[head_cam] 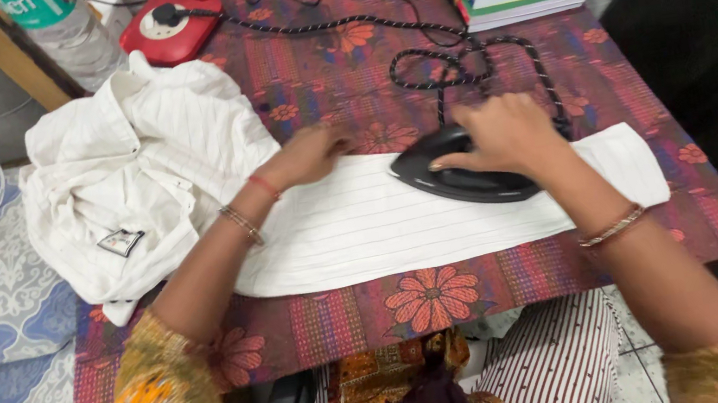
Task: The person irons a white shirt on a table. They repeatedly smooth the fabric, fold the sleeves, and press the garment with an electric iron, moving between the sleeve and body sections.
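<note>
The right hand (504,134) has its fingers wrapped over a black iron (458,176), which rests on the flat white sleeve (400,224) (striped, spread across the floral worktop (573,260)). Left of the iron, the left hand (310,154) presses the sleeve, fingers spread flat.
</note>
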